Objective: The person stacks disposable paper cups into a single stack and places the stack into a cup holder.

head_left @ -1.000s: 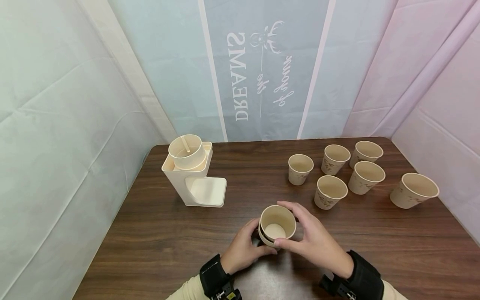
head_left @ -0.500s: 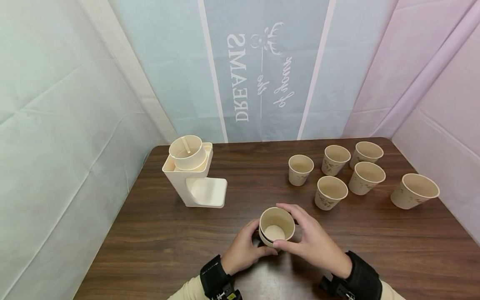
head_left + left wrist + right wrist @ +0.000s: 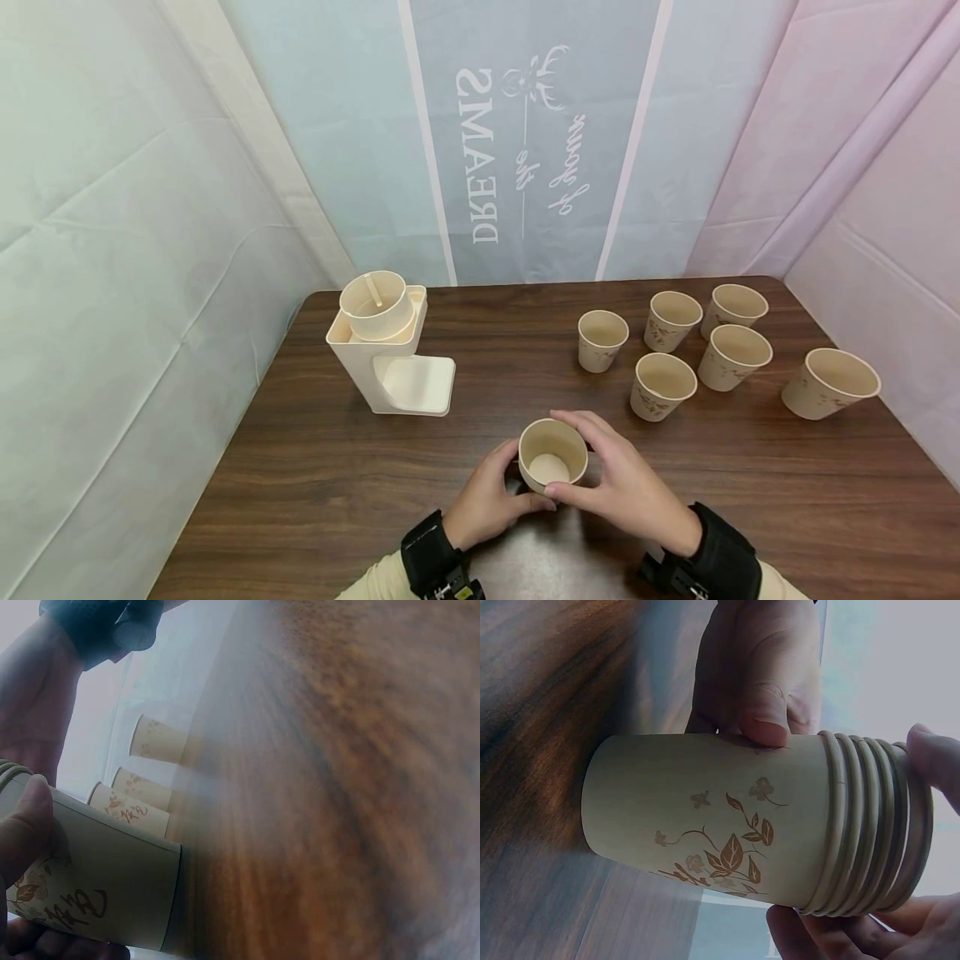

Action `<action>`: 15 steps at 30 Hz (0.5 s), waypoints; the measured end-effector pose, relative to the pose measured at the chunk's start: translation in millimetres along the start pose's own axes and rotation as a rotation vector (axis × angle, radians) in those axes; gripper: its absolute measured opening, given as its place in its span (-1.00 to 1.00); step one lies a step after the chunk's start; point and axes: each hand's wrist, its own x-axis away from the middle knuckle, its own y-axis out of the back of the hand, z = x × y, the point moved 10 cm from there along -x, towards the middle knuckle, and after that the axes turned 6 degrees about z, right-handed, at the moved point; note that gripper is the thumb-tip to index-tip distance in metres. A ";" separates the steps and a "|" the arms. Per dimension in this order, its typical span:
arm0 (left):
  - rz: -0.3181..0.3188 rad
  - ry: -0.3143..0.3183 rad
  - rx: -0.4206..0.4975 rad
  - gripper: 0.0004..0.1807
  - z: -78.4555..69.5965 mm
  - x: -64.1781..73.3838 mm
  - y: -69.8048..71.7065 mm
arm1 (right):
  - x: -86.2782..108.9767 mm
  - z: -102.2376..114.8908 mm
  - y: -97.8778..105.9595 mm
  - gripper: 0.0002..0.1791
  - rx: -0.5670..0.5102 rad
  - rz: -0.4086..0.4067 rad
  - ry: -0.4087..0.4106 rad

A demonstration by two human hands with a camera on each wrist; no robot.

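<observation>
A nested stack of beige paper cups [image 3: 553,454] with a brown leaf print stands upright at the table's near middle. My left hand [image 3: 487,493] grips the lower cup's body from the left, its thumb on the near side. My right hand [image 3: 622,479] holds the top cup by its rim, thumb near and fingers at the far side. In the right wrist view several rims of the stack [image 3: 705,802] sit close together, the last one slightly apart. The left wrist view shows the printed cup wall [image 3: 112,877] under my left thumb, its base on the table.
Several single paper cups [image 3: 663,387] stand upright at the right, one paper cup [image 3: 828,383] apart near the right edge. A cream stand [image 3: 390,367] with a round cup-like part [image 3: 375,304] on top is at the back left. Fabric walls surround the brown table [image 3: 315,483].
The top cup has sunk deeper into the stack under my right hand, and the gap between the rims in the head view has closed. My left hand has stayed in place.
</observation>
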 end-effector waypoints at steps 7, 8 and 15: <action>0.003 -0.006 0.000 -0.22 -0.9 0.4 -0.4 | 0.8 -0.1 -0.9 -0.15 -0.001 0.003 0.012; 0.003 -0.006 -0.001 -0.22 -1.0 0.4 -0.4 | 1.0 -0.3 -1.0 -0.15 0.000 0.002 0.015; 0.003 0.003 -0.005 -0.21 -0.2 0.7 0.1 | 2.6 -2.0 -1.4 -0.15 0.010 0.005 0.021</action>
